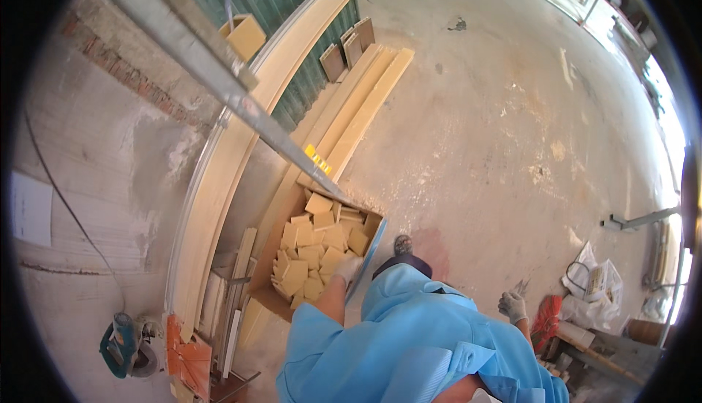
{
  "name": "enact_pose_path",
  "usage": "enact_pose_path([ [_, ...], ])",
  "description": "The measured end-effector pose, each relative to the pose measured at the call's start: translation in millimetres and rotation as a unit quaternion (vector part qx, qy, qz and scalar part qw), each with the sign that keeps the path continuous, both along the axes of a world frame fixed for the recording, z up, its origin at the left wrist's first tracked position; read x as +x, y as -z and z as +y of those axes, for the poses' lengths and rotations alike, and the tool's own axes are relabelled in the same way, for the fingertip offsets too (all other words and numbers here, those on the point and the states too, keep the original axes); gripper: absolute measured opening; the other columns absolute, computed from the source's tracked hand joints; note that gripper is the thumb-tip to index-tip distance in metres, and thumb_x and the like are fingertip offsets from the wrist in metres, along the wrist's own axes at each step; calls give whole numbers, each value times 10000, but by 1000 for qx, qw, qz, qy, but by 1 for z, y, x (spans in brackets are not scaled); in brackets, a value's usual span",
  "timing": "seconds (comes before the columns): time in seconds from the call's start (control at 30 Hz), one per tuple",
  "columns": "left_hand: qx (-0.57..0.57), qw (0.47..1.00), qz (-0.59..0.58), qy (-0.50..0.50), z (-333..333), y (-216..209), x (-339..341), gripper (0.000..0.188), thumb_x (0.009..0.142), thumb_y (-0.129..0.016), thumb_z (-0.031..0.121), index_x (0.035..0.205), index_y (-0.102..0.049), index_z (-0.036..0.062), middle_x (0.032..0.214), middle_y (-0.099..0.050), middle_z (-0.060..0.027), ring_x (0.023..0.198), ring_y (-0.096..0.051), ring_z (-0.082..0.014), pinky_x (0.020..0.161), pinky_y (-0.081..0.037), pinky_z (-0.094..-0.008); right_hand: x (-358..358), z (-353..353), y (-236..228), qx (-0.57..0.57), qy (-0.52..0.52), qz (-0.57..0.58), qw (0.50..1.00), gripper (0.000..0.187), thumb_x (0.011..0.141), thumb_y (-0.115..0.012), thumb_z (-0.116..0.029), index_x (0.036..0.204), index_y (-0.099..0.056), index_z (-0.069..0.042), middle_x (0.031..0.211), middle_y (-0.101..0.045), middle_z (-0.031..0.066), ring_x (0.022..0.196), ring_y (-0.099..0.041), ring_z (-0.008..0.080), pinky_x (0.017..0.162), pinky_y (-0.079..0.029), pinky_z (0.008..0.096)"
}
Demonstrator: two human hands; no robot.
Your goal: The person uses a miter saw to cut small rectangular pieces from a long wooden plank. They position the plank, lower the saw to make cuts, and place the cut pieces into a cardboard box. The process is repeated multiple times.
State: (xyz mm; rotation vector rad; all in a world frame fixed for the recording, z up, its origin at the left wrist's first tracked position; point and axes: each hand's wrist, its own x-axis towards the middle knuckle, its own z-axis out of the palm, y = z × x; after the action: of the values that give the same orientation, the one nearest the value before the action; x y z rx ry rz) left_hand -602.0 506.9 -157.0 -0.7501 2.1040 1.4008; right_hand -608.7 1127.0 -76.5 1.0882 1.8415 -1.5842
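Observation:
An open cardboard box [272,257] stands on the floor in front of me, filled with several small yellow wooden blocks [322,246]. My left hand [347,268], in a light work glove, reaches down to the box's near right edge and rests among the blocks; whether it grips one is unclear. My right hand [514,305], also gloved, hangs at my side above the concrete floor, fingers loosely apart and holding nothing. My blue shirt fills the lower middle, and one shoe [402,244] shows next to the box.
Long pale wooden boards [351,121] and curved strips [219,176] lean along a green corrugated wall. A metal pole [219,85] crosses diagonally above the box. A teal power saw [121,341] and orange tiles [191,355] lie lower left. Bags [596,282] and clutter sit right.

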Motion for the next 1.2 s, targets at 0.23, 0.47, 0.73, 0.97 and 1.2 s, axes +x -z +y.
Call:
enact_pose_path([
  [0.23, 149, 955, 116, -231, 5, -84, -282, 350, 932, -726, 196, 1205, -705, -23, 1092, -739, -100, 945, -672, -156, 837, -536, -306, -139, 6, 8, -64, -39, -56, 996, 180, 958, -709, -238, 1001, -670, -67, 771, -655, 41, 611, -643, 181, 564, -560, 362],
  [0.47, 42, 965, 0, -259, 14, 26, -365, 423, 943, -669, 276, 1257, -704, -6, 1175, -749, -175, 1078, -719, -269, 932, -560, -383, -403, 69, 62, 28, -108, -85, 990, 196, 963, -674, -282, 920, -636, -94, 739, -639, 55, 584, -626, 196, 549, -552, 373],
  [0.73, 137, 895, -137, -402, 113, 10, -415, 399, 936, -686, 292, 1266, -684, 67, 1032, -691, -81, 778, -679, -252, 695, -585, -388, -841, -6, 44, 87, -332, 78, 936, 202, 954, -666, -259, 895, -665, -65, 702, -586, -5, 583, -566, 119, 508, -463, 304],
  [0.97, 162, 854, -105, -483, 73, 48, -592, 422, 920, -710, 287, 1262, -682, 40, 1035, -686, -83, 759, -664, -212, 676, -575, -360, -1115, -214, 17, 123, -491, 159, 848, 296, 951, -682, -277, 1053, -750, -7, 806, -687, 37, 690, -634, 129, 641, -529, 312],
  [1.2, 31, 952, -117, -281, -43, 118, -856, 473, 902, -715, 378, 1183, -706, -3, 917, -722, -119, 729, -684, -207, 707, -560, -365, -1302, -359, 146, 217, -646, 87, 726, 374, 925, -687, -333, 1119, -764, -22, 1064, -772, 176, 999, -728, 322, 908, -547, 420],
])
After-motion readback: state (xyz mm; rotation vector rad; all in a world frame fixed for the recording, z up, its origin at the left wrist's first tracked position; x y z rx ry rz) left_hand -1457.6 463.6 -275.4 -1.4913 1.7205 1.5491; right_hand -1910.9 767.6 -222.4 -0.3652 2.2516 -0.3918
